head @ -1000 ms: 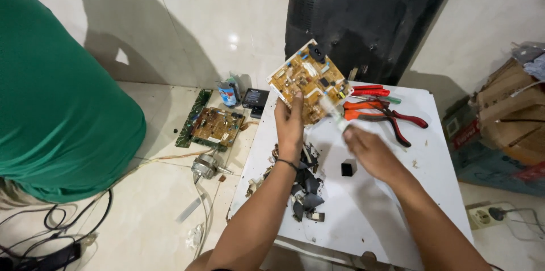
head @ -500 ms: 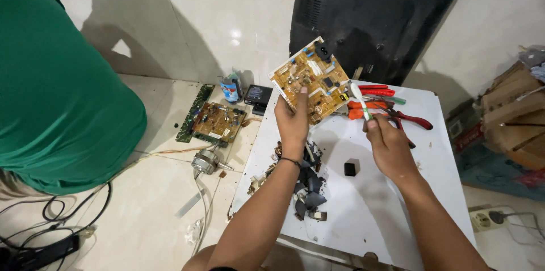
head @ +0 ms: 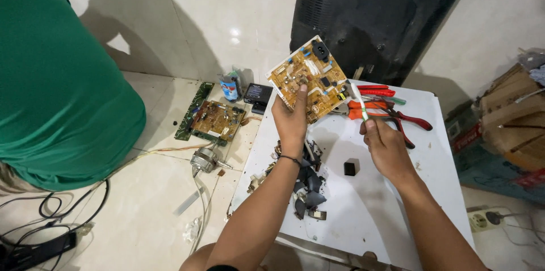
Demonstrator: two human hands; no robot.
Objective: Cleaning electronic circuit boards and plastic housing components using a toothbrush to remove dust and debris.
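My left hand point(head: 292, 120) holds a yellow circuit board point(head: 309, 78) up by its lower edge, tilted over the white table point(head: 369, 214). My right hand point(head: 386, 149) grips a thin white and green tool point(head: 357, 98), whose tip points up toward the board's right edge. A heap of dark broken-off parts point(head: 306, 183) lies on the table under my left wrist. One small black cube-shaped part point(head: 351, 167) sits between my two arms.
Red-handled pliers point(head: 397, 116) and cutters point(head: 372, 90) lie at the table's far side. A large black panel point(head: 374, 15) leans on the wall. A person in a green shirt point(head: 57, 78) is at the left. Another circuit board point(head: 216, 119), a small motor point(head: 203, 160) and cables lie on the floor.
My right hand has come back from the tools holding the white and green tool and raised its tip to the board. The board stays held up in my left hand.
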